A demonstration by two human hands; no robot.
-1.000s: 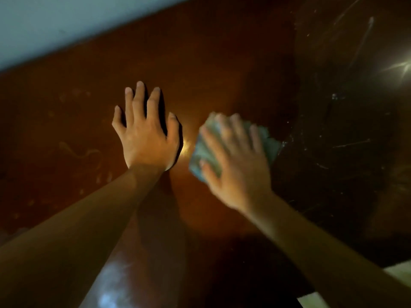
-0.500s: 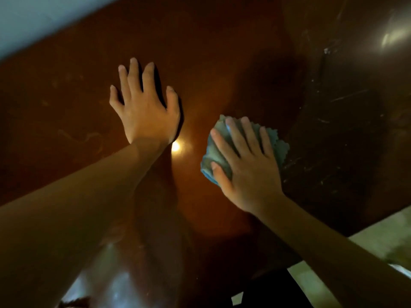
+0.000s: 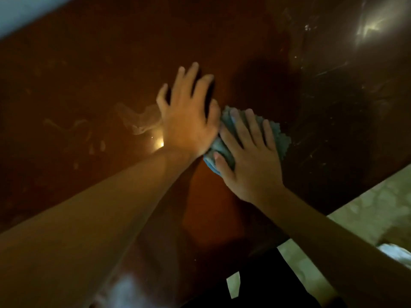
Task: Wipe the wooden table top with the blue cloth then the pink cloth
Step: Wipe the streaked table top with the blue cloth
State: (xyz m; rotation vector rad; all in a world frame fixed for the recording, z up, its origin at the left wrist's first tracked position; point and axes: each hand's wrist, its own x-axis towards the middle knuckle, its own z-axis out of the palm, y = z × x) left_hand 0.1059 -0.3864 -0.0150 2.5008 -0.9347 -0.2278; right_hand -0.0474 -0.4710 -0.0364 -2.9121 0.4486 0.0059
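The dark glossy wooden table top (image 3: 93,70) fills most of the view. A folded blue cloth (image 3: 224,150) lies flat on it near the middle. My right hand (image 3: 251,161) presses down on the cloth with straight, spread fingers. My left hand (image 3: 189,116) lies flat on the wood just left of the cloth, fingers straight, its thumb edge touching the cloth. No pink cloth is in view.
Pale smear marks (image 3: 138,121) streak the wood left of my left hand. A light reflects off the table (image 3: 159,143). The table's near edge runs diagonally at the lower right, with pale tiled floor (image 3: 378,207) beyond. A light wall (image 3: 20,12) shows top left.
The two hands have come together: my left hand now touches the cloth's left side. My right hand stays flat on the blue cloth. The view has shifted.
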